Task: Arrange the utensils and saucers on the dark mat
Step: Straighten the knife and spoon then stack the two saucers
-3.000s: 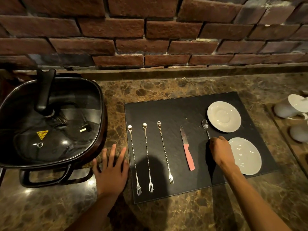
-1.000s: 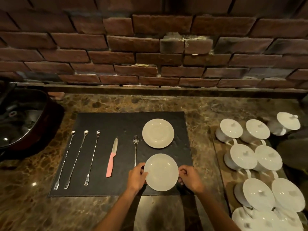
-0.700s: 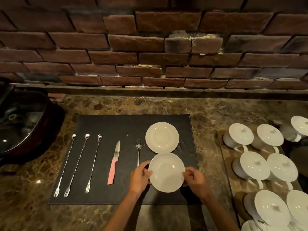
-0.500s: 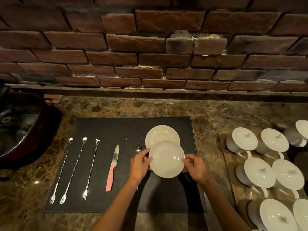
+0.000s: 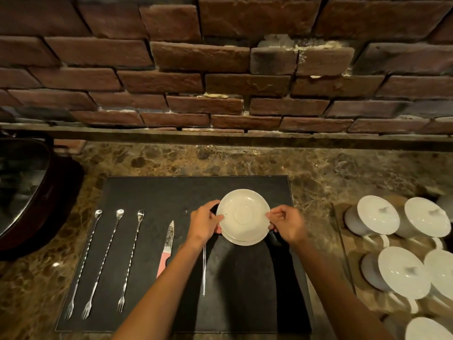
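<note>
Resting between both hands point(image 5: 204, 223): stacked saucers point(image 5: 243, 215)

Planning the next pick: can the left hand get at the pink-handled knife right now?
Probably not right away: the left hand and right hand both grip the stacked saucers. Once it lets go, the pink-handled knife lies uncovered just beside it.

There is a single view, from a wide-angle camera worn on the person's head. It looks forward and steeply down onto the desk point(image 5: 245, 160), close enough that both forearms enter from the bottom edge. The dark mat point(image 5: 157, 192) fills the lower middle, seen almost from above. A brick wall point(image 5: 220, 57) facing the camera takes the upper half, its courses bowed by the lens. With only one camera, no second view shares the scene.
</note>
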`<state>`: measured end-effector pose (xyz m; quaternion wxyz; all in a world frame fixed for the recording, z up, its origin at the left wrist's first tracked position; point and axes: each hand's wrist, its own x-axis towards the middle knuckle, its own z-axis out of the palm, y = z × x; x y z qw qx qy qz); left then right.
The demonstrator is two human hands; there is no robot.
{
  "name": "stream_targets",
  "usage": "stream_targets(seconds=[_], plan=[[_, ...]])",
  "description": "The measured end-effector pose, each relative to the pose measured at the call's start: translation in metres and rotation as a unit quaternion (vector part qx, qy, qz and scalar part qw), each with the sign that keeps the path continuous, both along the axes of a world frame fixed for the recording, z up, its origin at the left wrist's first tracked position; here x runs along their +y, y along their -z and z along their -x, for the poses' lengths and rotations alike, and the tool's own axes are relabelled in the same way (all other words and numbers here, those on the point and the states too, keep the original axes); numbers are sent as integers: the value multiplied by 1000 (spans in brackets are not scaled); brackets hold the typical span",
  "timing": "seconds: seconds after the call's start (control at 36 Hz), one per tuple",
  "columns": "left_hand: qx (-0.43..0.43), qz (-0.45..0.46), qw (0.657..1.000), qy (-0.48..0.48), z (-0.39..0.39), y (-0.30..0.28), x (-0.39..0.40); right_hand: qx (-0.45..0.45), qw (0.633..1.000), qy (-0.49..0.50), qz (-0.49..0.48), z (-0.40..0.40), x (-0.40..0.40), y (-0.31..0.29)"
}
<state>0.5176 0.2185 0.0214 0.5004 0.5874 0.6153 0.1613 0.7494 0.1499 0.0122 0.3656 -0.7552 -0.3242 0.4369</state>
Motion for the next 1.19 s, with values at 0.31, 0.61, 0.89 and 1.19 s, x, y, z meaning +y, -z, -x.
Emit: stream_targets(seconds=[0.31,0.61,0.89,1.19], plan=[[25,62,998,-7,-7,-9,7,51,998,0,32,3,-2,0],[-7,116,992,-55,-3,-12,-68,67,997,23,5,8,-82,3],[-32,120,991,-57,-4,-18,-103,132,989,54,25,10,-111,-9],[-30,119,991,-44,-1,-22,-104,150,986,62,45,11,-108,-11]])
